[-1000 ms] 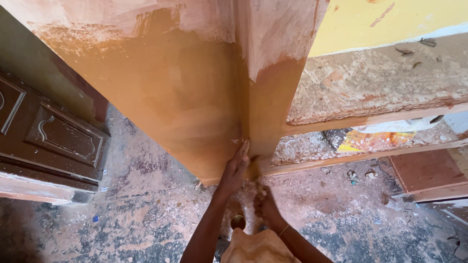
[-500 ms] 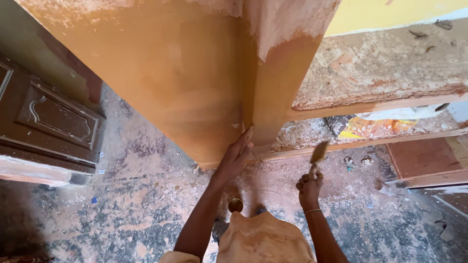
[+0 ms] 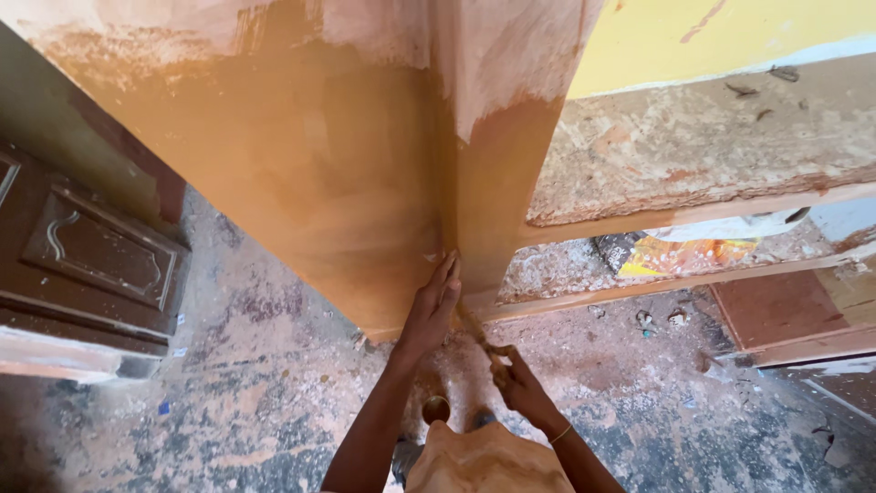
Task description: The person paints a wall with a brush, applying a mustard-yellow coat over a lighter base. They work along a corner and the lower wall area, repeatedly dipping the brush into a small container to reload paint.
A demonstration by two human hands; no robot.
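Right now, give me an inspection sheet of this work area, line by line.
Surface: the wooden board, standing upright, orange-brown coated low down, paler and patchy at the top.
Job's things: a small brush, bristles at the board's lower corner edge.
Clutter: a yellow-orange wrapper under the rough shelf; a small round container on the floor.
Hands: left hand flat against the board's corner; right hand gripping the brush.
Cables: nothing seen.
Surroundings: dusty, paint-spattered floor; dark carved door panel at left; yellow wall above.
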